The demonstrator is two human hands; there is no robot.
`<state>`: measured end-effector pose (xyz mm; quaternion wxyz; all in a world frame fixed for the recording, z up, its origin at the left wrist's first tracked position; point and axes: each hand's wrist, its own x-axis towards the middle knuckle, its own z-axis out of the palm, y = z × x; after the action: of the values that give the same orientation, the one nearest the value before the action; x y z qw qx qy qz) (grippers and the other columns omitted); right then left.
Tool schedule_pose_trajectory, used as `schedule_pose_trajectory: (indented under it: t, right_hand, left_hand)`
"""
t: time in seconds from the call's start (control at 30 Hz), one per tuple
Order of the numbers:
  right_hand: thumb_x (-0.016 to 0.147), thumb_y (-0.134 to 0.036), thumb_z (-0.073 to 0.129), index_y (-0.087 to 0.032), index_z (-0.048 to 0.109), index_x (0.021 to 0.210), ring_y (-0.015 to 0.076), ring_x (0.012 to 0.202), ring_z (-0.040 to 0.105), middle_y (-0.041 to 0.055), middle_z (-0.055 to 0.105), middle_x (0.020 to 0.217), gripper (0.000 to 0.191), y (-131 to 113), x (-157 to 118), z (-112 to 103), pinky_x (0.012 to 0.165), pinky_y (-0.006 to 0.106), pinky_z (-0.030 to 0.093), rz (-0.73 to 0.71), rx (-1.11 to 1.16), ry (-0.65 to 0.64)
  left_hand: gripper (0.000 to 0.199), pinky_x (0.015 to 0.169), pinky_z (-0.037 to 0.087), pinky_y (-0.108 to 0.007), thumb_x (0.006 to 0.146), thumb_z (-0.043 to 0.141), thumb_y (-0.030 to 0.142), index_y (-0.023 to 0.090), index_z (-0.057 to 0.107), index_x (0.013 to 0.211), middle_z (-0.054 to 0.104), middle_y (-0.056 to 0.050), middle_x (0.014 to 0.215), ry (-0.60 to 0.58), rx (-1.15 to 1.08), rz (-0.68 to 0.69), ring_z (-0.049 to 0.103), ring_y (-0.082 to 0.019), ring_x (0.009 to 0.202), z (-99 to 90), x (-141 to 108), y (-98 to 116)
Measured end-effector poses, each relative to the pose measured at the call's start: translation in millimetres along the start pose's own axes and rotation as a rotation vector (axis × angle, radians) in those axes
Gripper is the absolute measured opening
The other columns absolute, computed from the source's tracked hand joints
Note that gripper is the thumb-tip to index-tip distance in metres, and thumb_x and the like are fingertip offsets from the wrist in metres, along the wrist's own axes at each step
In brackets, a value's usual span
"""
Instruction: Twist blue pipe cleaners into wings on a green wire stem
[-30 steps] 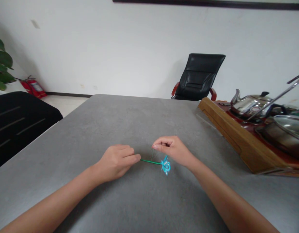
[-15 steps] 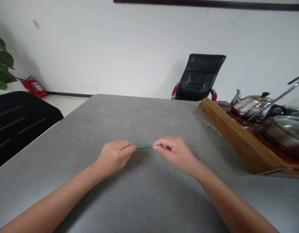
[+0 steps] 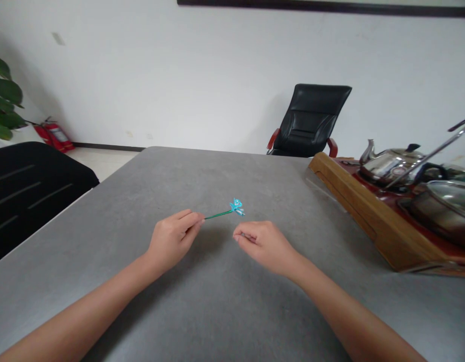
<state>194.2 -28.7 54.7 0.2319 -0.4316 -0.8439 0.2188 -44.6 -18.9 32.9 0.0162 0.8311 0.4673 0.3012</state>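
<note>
Pinching the end of a thin green stem [image 3: 218, 215], the left hand [image 3: 174, 239] holds up a small pipe-cleaner flower [image 3: 226, 211], its fingers [image 3: 192, 218] closed around the stem against the thumb. The stem runs away from the hand, up and to the right, to a twisted, bright blue head [image 3: 237, 206] with a glittery look. The flower sits in the air above the middle of a grey stone-look tabletop [image 3: 217, 306], out from the left hand and toward the far side of the table. The right hand [image 3: 264, 246] rests just below and beside the blue head, not touching it, with its fingers [image 3: 242, 232] curled inward and closed; nothing can be clearly seen in their curl. Both bare forearms reach in from the lower corners. To the right, a wooden tea tray [image 3: 345, 206] carries a steel kettle [image 3: 390, 165] and a steel pot [image 3: 445, 203]. Beyond the table stands a black leather office chair [image 3: 307, 118] with red-brown wooden arms. At far left are a black chair back [image 3: 28, 186], a red fire extinguisher [image 3: 55, 137] and green leaves [image 3: 4, 90] against a white wall [image 3: 217, 65].
</note>
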Motion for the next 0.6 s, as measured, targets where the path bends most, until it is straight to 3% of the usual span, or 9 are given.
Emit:
schedule_pose_trajectory:
  t: [0.23, 0.4, 0.6]
  right_hand:
    - [0.084, -0.017, 0.049, -0.017, 0.064, 0.071, 0.0082, 0.054, 0.044, -0.0044, 0.051, 0.057, 0.020, 14, 2, 11, 0.053, 0.020, 0.028, 0.055, 0.125, -0.027]
    - [0.084, -0.027, 0.052, -0.016, 0.065, 0.072, 0.0086, 0.049, 0.039, -0.0051, 0.044, 0.052, 0.021, 27, 4, 16, 0.050, 0.021, 0.027, 0.144, 0.231, -0.020]
    - [0.081, -0.029, 0.055, -0.015, 0.064, 0.071, 0.0124, 0.061, 0.051, 0.0005, 0.058, 0.064, 0.020, 34, 7, 11, 0.058, 0.022, 0.036, 0.066, 0.418, -0.016]
  left_hand:
    - [0.019, 0.064, 0.039, -0.022, 0.092, 0.047, 0.022, 0.016, 0.064, 0.087, 0.059, -0.001, 0.072, -0.054, -0.229, -0.064, 0.053, -0.012, 0.066, -3.6, 3, 7]
    - [0.019, 0.059, 0.036, -0.020, 0.093, 0.047, 0.021, 0.016, 0.065, 0.089, 0.051, 0.002, 0.064, -0.047, -0.274, 0.093, 0.049, -0.010, 0.061, -4.5, 3, 9]
    - [0.019, 0.055, 0.034, -0.022, 0.093, 0.046, 0.019, 0.014, 0.065, 0.092, 0.049, 0.000, 0.062, -0.042, -0.194, 0.326, 0.046, -0.011, 0.058, -2.9, 1, 7]
